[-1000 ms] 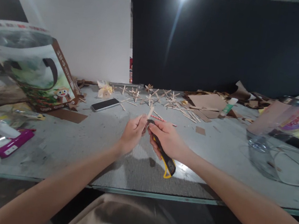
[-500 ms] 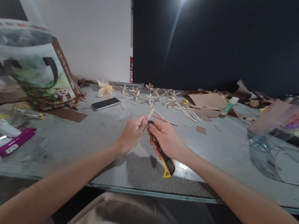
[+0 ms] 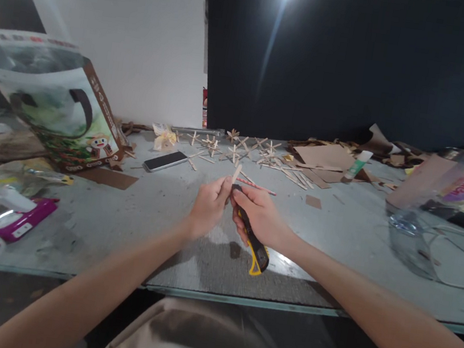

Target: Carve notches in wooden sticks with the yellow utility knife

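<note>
My left hand [image 3: 211,201] is closed, pinching a small pale wooden stick [image 3: 237,172] whose tip points up and away from me. My right hand [image 3: 260,213] is wrapped round a black and yellow utility knife [image 3: 258,254], its handle end slanting down toward me. The knife's front end meets the lower part of the stick between the two hands; the blade cannot be made out. Behind the hands lie a red patterned pencil or straw [image 3: 258,187] and several wooden sticks [image 3: 296,176], some joined into star shapes [image 3: 234,152].
A phone [image 3: 165,161] lies left of the sticks, near a large printed bag [image 3: 63,110]. A purple device [image 3: 27,220] with a white cable is at left. Brown card [image 3: 323,157], a glue stick [image 3: 358,164] and a clear plastic bottle [image 3: 408,239] are at right.
The stick's tip has risen slightly between the fingers, and the knife's handle end has swung a little to the left. Both hands keep their hold.
</note>
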Available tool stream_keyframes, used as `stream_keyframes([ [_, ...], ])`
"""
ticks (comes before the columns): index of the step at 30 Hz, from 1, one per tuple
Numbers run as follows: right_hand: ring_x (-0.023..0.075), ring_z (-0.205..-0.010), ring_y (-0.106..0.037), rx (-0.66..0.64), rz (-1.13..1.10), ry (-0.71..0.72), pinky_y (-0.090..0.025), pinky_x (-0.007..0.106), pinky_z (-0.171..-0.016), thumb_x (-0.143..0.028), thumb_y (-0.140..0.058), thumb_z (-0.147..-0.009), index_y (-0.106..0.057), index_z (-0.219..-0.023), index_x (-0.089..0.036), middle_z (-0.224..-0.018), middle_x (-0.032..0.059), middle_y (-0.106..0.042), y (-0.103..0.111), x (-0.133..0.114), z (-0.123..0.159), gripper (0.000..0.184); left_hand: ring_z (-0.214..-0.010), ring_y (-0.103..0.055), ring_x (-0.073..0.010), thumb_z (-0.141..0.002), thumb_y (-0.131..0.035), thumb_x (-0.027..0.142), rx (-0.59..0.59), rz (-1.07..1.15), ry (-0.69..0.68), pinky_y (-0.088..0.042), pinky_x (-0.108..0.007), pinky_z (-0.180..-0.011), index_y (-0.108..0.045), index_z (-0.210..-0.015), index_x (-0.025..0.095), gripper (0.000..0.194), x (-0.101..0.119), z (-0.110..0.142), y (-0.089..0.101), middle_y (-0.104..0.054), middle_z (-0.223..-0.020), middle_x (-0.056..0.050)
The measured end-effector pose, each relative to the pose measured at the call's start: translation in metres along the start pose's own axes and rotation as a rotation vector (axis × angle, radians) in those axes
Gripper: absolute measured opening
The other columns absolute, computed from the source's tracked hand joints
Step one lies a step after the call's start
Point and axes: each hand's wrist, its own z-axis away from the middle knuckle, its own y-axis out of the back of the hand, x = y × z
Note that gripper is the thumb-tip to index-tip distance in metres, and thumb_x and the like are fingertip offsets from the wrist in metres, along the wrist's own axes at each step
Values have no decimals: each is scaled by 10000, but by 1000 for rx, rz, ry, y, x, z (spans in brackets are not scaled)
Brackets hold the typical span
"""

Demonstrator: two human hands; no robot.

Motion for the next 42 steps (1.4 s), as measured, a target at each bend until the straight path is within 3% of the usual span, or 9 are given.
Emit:
stream_keyframes([
  [14, 136, -279, -439, -67, -86, -32, -408, 247, -281, -377, -508, -988, -446, -824, -258, -445, -83, -487, 10, -1, -2, 212, -469, -258, -54, -870, -701, 694, -167, 350, 219, -233, -204, -468, -458, -690, 207, 574, 2, -7, -2, -323, -552, 86],
  [21, 136, -275, -440, -74, -89, -30, -401, 245, -277, -413, -554, -974, -449, -812, -259, -446, -83, -483, 13, 2, -4, 247, -483, -249, -48, -807, -746, 730, -196, 399, 224, -231, -198, -472, -460, -700, 203, 609, 1, -6, -3, -341, -571, 84],
  [26, 141, -279, -436, -73, -105, -60, -408, 250, -276, -358, -519, -980, -450, -808, -257, -442, -81, -475, 15, 1, -5, 211, -485, -273, -56, -852, -732, 671, -205, 403, 255, -215, -208, -470, -477, -682, 200, 562, 1, -7, -3, -393, -575, 59],
  [35, 131, -281, -411, -114, -132, -100, -402, 251, -283, -405, -578, -961, -463, -820, -251, -450, -82, -473, 23, 3, -9, 238, -449, -247, -55, -974, -672, 485, -182, 469, 330, -214, -202, -463, -443, -639, 197, 497, 2, -9, -4, -330, -533, 77],
  [42, 114, -288, -395, -190, -219, -99, -389, 232, -285, -436, -637, -940, -474, -834, -247, -470, -85, -478, 27, 5, -12, 271, -437, -247, -52, -973, -666, 515, -184, 469, 303, -227, -198, -463, -485, -648, 190, 493, 1, -9, -4, -330, -517, 83],
])
